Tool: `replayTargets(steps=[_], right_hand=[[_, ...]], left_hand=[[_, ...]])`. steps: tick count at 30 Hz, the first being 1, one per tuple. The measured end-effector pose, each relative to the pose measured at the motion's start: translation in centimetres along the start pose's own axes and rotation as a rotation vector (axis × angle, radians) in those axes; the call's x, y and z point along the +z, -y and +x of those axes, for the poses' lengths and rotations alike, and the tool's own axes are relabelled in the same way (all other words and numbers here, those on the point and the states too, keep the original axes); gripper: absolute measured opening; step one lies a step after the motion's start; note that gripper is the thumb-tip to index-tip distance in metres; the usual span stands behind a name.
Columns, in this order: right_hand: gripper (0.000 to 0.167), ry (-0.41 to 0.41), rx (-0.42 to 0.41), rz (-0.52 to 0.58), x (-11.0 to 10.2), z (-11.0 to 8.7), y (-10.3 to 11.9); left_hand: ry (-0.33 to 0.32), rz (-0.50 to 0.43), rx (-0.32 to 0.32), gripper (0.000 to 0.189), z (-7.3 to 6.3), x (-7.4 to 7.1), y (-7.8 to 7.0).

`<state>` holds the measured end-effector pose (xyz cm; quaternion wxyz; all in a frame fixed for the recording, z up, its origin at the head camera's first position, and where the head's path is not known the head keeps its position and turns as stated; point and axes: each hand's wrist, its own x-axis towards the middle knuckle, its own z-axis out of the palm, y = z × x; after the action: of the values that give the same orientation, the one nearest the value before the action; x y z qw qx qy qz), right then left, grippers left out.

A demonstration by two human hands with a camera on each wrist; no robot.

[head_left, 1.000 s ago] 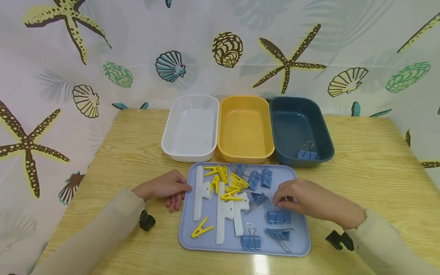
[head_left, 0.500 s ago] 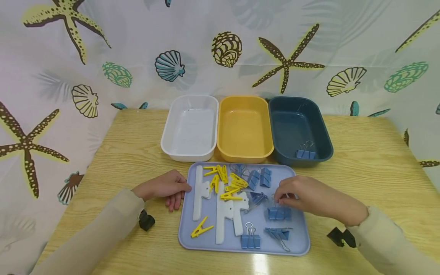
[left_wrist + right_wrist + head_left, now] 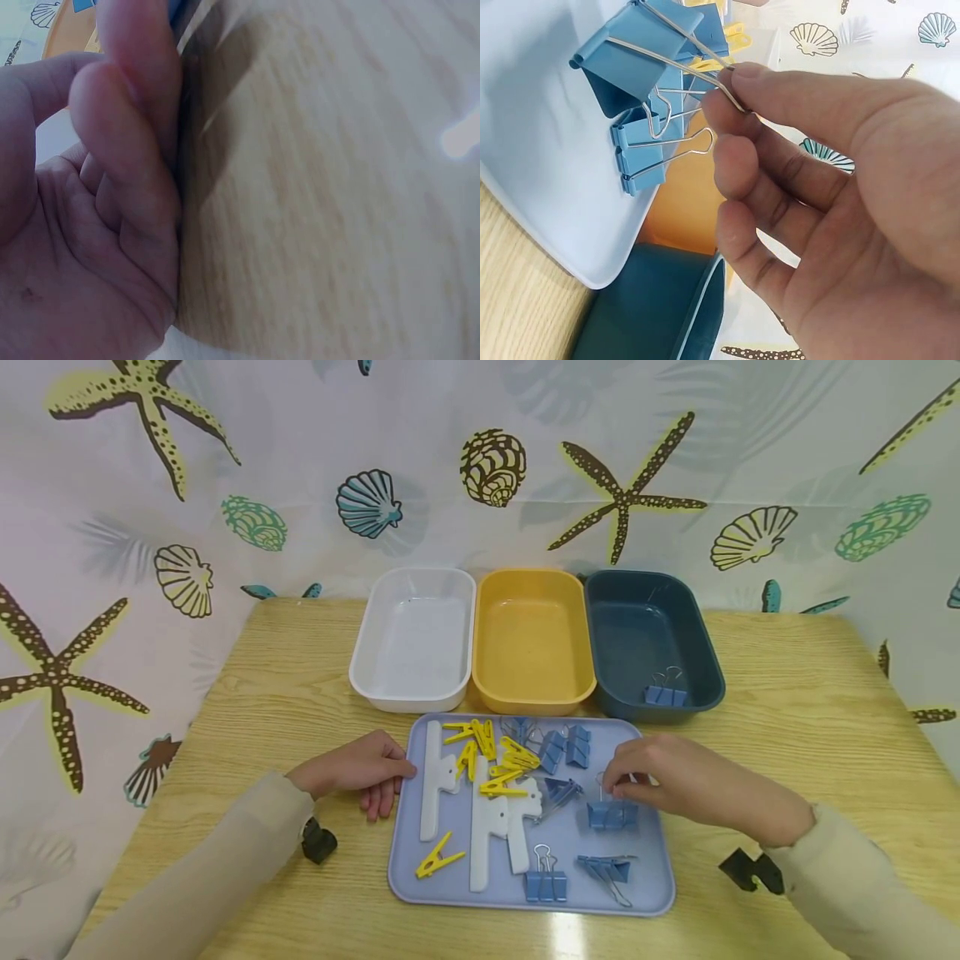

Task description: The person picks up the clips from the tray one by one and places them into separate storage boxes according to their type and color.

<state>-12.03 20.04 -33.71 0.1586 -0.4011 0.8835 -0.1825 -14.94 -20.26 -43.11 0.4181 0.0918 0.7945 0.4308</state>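
My right hand [image 3: 663,777] pinches a blue binder clip [image 3: 612,815] by its wire handle, between thumb and index finger. In the right wrist view the binder clip [image 3: 634,56] hangs tilted over the lilac tray [image 3: 487,903], its other fingers loosely bent. My left hand [image 3: 360,772] rests at the tray's left edge, one fingertip at the rim and the other fingers on the wood. The left wrist view shows that hand's palm and relaxed fingers [image 3: 124,135]. Other blue binder clips [image 3: 546,886], yellow clothespins [image 3: 438,857] and white bag-sealing clips [image 3: 431,793] lie on the tray.
Behind the tray three bins stand side by side: white [image 3: 408,703], yellow [image 3: 534,703] and dark blue [image 3: 716,685]. A blue binder clip [image 3: 665,696] lies in the dark blue bin. A patterned cloth [image 3: 450,435] hangs behind the wooden table [image 3: 795,693].
My right hand has moved slightly up and to the right, and the pinched binder clip has risen with it. The left hand stays where it was.
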Motion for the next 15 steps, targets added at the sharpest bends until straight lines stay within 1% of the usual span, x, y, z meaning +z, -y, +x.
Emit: replayTargets(steps=[7, 15], right_hand=[[0.012, -0.013, -0.005, -0.012, -0.22, -0.11, -0.08], [0.013, -0.017, 0.011, -0.029, -0.46, -0.24, -0.02]], left_hand=[[-0.001, 0.002, 0.001, 0.036, -0.03, 0.03, -0.10], [0.004, -0.003, 0.000, 0.037, 0.11, 0.00, 0.04]])
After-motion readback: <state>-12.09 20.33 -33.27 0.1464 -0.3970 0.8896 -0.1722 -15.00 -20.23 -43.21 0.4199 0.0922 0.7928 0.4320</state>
